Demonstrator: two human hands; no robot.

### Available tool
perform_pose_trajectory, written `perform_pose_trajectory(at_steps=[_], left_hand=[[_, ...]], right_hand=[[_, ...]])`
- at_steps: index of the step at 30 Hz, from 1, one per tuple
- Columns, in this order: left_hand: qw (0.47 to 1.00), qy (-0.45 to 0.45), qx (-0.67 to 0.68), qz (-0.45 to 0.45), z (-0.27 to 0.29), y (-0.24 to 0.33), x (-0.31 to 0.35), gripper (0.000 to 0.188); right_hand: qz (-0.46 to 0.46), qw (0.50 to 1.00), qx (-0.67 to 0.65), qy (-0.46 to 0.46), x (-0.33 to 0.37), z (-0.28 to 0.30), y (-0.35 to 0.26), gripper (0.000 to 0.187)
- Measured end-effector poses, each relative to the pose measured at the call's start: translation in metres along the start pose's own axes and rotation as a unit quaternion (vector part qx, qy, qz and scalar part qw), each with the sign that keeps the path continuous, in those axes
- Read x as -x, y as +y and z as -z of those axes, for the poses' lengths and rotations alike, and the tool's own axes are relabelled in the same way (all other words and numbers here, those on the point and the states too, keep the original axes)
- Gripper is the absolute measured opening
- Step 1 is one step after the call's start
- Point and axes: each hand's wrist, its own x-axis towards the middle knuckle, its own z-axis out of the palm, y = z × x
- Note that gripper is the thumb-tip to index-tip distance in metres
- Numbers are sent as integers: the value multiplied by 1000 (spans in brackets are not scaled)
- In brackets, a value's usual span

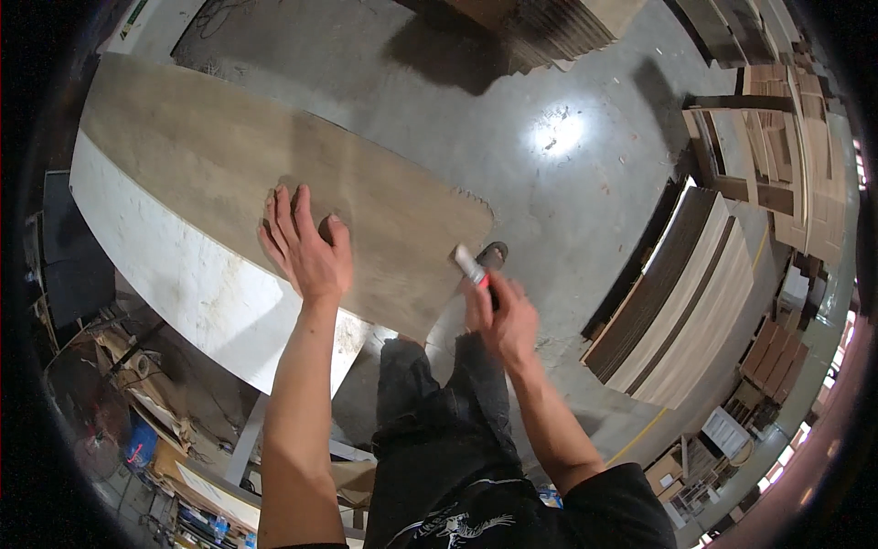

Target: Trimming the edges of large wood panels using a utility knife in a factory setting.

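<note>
A large brown wood-look board lies across a white worktop, its right part reaching past the worktop's end. My left hand rests on the board near its front edge, palm down with the fingers spread. In my right hand is a small hand tool with a red and black handle and a pale, blunt-looking head. Blur keeps me from telling its exact kind. The tool's head points up and left, at the board's right end, and I cannot tell whether it touches. Jagged marks run along the board's far right corner.
A stack of grey and brown panels stands on the floor to the right. Another panel stack is at the far side. Wooden frames lean at the far right. Below the worktop at left are cardboard and clutter.
</note>
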Motion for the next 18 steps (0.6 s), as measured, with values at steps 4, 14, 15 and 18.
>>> perform_pose_trajectory(at_steps=[4, 14, 15, 18], left_hand=[[1000, 3, -11, 2, -2, -1, 0, 60], [1000, 19, 3, 8, -4, -1, -1, 64], [1000, 11, 0, 11, -4, 0, -1, 63], [1000, 13, 2, 13, -3, 1, -1, 63]], right_hand=[[-4, 1000, 0, 1, -35, 9, 4, 30], [64, 994, 39, -74, -12, 14, 8, 29], [101, 991, 43, -72, -12, 16, 13, 31], [134, 989, 61, 5, -40, 18, 49, 31]])
